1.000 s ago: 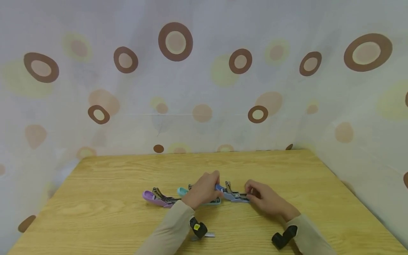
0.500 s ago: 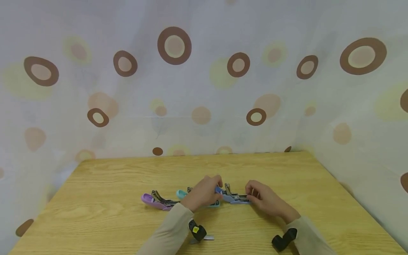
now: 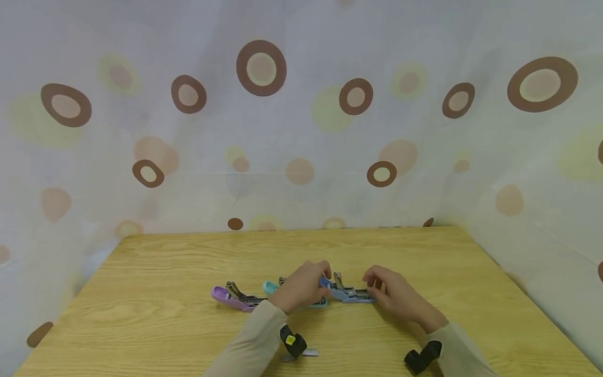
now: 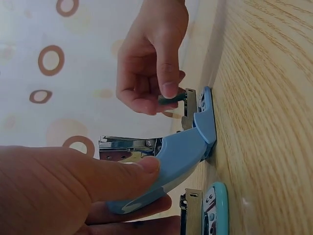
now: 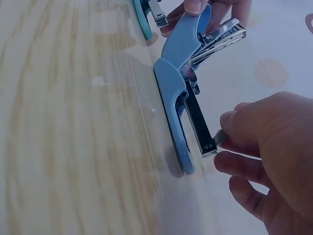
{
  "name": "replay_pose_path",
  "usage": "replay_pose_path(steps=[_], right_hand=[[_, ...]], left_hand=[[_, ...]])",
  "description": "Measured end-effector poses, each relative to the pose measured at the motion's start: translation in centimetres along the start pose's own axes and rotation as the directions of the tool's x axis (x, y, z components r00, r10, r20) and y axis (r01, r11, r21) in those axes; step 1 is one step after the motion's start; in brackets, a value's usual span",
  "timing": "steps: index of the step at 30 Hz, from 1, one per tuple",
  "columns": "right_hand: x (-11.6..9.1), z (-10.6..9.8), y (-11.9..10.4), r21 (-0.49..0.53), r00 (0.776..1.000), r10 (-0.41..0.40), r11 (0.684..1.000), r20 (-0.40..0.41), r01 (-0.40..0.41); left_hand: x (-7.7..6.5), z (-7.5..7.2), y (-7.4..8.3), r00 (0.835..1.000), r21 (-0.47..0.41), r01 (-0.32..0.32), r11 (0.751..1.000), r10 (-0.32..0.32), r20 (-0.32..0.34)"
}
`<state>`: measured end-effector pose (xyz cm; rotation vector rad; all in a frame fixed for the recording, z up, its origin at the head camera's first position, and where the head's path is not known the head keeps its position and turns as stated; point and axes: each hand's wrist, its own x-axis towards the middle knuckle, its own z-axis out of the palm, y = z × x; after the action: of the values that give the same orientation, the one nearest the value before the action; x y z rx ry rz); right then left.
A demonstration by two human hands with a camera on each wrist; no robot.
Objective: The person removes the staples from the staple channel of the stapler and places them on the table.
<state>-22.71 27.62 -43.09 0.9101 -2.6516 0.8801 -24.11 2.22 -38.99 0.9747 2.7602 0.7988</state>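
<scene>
A light blue stapler (image 3: pixel 346 297) lies on the table, opened wide with its metal parts spread apart. My left hand (image 3: pixel 301 288) grips its raised top arm, thumb on the blue shell (image 4: pixel 181 152) in the left wrist view. At the other end of the stapler, my right hand (image 3: pixel 398 296) pinches a small dark grey strip (image 5: pixel 220 137) between thumb and forefinger. The strip, which looks like staples, meets the tip of the metal magazine (image 5: pixel 199 117); how far it sits inside cannot be made out. My fingers cover most of it.
Left of the blue stapler are an opened teal stapler (image 3: pixel 269 287), partly behind my left hand, and an opened purple stapler (image 3: pixel 228 299). Grey strips (image 3: pixel 310 353) lie near the front of the wooden table (image 3: pixel 165 335). A patterned cloth (image 3: pixel 301 131) hangs behind.
The head view has shifted slightly. Both hands keep nearly the same places, and a little more of the blue stapler's front end shows beside the right fingertips.
</scene>
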Motion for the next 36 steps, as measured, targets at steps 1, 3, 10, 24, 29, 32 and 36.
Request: replay_pose_path(steps=[1, 3, 10, 24, 29, 32, 36], right_hand=[[0.0, 0.0, -0.1, -0.016, 1.0, 0.004, 1.0, -0.014, -0.004], [0.1, -0.1, -0.3, -0.055, 0.999, 0.004, 0.998, -0.041, -0.006], [0.4, -0.4, -1.8, -0.1, 0.999, -0.04, 0.994, -0.027, 0.037], [1.0, -0.6, -4.4, 0.065, 0.97, 0.032, 0.997, 0.242, -0.048], [1.1, 0.1, -5.4, 0.055, 0.958, 0.028, 0.997, 0.285, -0.045], [1.1, 0.8, -5.7, 0.06, 0.949, 0.007, 0.998, 0.314, -0.028], [1.1, 1.9, -6.2, 0.066, 0.934, -0.033, 0.998, 0.355, 0.01]], left_hand=[[0.0, 0.0, 0.1, 1.0, -0.002, -0.001, 1.0, 0.001, 0.003], [-0.1, 0.0, 0.2, 1.0, -0.001, -0.001, 1.0, 0.001, 0.008], [0.0, 0.1, 0.3, 1.0, 0.011, 0.013, 1.0, -0.014, 0.02], [0.4, 0.4, -0.1, 0.998, 0.039, 0.046, 0.998, -0.047, 0.034], [0.4, 0.4, 0.0, 0.997, 0.046, 0.064, 0.997, -0.066, 0.036], [0.3, 0.4, 0.0, 0.997, 0.049, 0.066, 0.997, -0.068, 0.03], [0.3, 0.3, 0.1, 0.997, 0.048, 0.067, 0.997, -0.069, 0.033]])
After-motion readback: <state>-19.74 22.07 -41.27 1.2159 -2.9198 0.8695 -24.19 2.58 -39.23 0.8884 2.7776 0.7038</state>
